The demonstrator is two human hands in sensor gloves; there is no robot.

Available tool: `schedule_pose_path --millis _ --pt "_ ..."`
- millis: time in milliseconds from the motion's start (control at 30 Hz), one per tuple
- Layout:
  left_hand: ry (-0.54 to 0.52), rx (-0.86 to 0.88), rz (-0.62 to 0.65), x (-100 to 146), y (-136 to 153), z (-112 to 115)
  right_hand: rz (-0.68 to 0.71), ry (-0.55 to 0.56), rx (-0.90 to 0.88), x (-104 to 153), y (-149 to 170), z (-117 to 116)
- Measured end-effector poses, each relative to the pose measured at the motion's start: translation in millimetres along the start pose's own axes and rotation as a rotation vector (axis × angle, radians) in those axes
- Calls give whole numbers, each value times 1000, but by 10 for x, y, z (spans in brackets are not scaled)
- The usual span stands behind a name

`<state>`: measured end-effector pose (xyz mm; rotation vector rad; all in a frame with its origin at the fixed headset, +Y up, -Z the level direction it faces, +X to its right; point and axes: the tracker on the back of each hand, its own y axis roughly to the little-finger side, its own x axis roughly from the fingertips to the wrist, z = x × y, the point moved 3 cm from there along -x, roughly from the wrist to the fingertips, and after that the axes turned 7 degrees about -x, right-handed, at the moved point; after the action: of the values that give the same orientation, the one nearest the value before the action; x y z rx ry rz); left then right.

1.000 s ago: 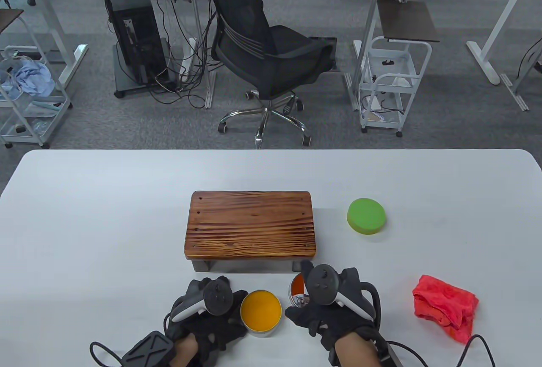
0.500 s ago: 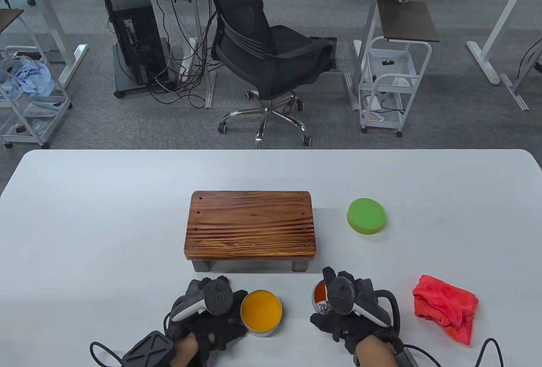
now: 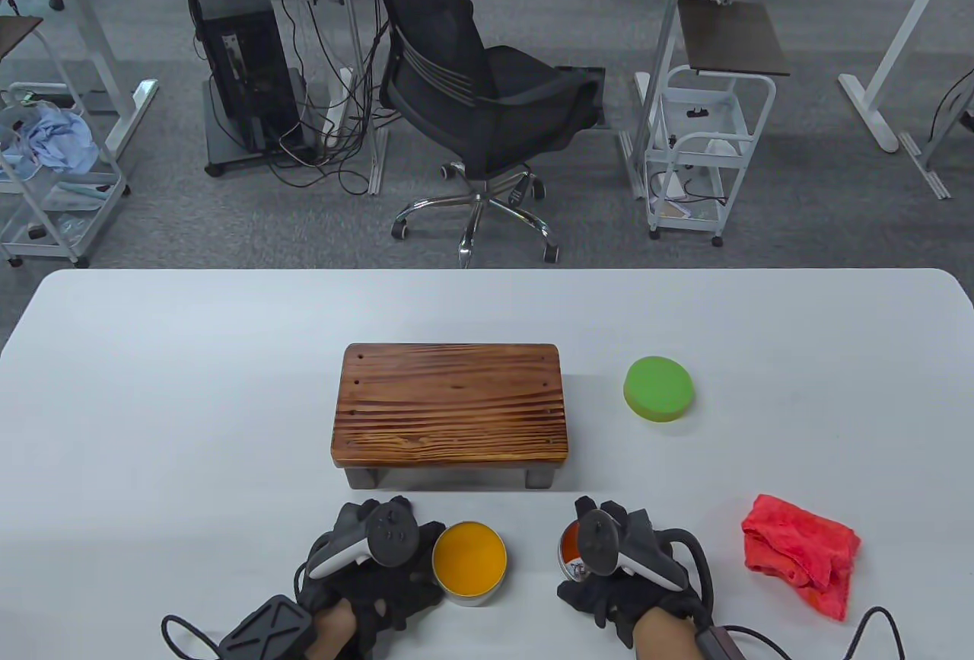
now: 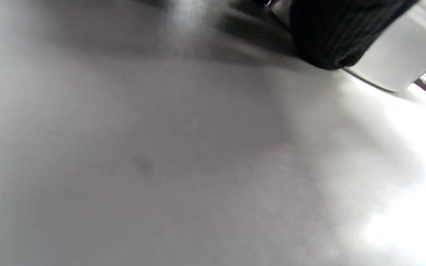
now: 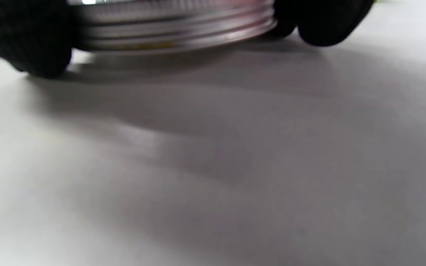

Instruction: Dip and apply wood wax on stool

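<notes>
Wax tin [image 3: 469,561] sits open beside left hand [image 3: 365,569].

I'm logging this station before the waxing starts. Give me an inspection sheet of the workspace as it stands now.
Surface: white table, no spills seen.
Job's things: wooden stool at centre; open wax tin in front of it; green sponge to its right; lid off.
Clutter: red cloth near the right edge.
Grippers: left hand holds the tin's side; right hand grips the lid.
Cables: glove leads trail off the near edge.
Surroundings: office chair, carts, desks.
</notes>
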<state>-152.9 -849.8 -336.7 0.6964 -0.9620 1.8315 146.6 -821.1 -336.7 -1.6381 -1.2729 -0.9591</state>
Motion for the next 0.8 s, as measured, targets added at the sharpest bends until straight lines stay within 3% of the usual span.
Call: schedule_pose_path --millis 800 --pt "1 -2 -3 1 2 -1 -15 -75 -42 -24 18 -2"
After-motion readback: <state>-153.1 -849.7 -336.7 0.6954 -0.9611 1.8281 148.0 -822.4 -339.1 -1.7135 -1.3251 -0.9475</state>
